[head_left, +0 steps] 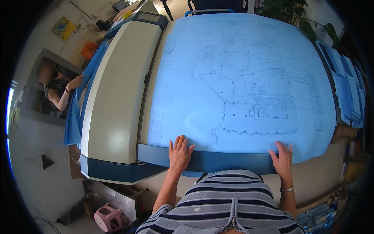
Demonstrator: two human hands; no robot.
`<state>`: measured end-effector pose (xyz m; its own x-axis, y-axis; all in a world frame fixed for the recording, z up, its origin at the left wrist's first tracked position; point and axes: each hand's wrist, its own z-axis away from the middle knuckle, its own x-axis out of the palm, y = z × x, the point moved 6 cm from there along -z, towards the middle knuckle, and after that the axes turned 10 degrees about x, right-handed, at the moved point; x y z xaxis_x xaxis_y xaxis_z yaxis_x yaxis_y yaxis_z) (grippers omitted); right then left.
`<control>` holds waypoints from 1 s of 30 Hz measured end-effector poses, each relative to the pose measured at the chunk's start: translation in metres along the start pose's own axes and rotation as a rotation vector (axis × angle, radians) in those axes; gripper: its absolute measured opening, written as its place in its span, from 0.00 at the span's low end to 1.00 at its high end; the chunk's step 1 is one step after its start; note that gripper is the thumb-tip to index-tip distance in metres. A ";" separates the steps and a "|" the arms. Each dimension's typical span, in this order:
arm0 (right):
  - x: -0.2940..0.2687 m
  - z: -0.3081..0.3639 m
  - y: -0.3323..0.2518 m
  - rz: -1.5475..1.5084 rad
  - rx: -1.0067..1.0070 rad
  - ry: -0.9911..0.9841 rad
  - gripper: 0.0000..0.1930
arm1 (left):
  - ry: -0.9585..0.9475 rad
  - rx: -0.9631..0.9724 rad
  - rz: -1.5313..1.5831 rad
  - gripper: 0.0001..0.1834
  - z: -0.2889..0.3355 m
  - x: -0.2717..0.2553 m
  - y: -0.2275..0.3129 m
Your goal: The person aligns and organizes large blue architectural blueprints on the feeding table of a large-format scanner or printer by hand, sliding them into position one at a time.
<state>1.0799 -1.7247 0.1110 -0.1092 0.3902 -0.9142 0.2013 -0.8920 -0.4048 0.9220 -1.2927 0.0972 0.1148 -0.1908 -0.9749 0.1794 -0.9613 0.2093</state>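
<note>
Worktable [230, 161] mostly under blue drawing [241, 89]

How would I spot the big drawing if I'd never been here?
Find the long cream machine on the left, then look just right of it. The big blue sheet lies there, with the left hand and right hand at its near edge. Unlike the stacked blue papers farther right, it is spread out flat, showing thin, dark plan lines.

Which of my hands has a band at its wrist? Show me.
Your right hand: it wears a silvery band, while your left hand has none.
</note>
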 end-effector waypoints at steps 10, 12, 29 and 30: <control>-0.009 -0.002 0.003 -0.005 0.060 -0.115 0.25 | -0.034 -0.015 -0.032 0.27 0.003 -0.007 0.001; -0.007 0.000 0.003 -0.032 0.034 -0.020 0.25 | -0.010 -0.016 -0.019 0.26 0.005 -0.007 0.001; -0.006 0.005 -0.006 -0.029 0.014 -0.064 0.25 | 0.064 -0.025 -0.026 0.22 0.011 -0.006 -0.003; -0.007 0.004 -0.007 -0.029 0.008 -0.070 0.25 | 0.062 -0.036 -0.028 0.22 0.011 -0.006 -0.003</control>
<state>1.0754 -1.7222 0.1197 -0.1831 0.3993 -0.8984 0.1892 -0.8824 -0.4308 0.9097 -1.2907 0.1015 0.1698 -0.1501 -0.9740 0.2180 -0.9581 0.1856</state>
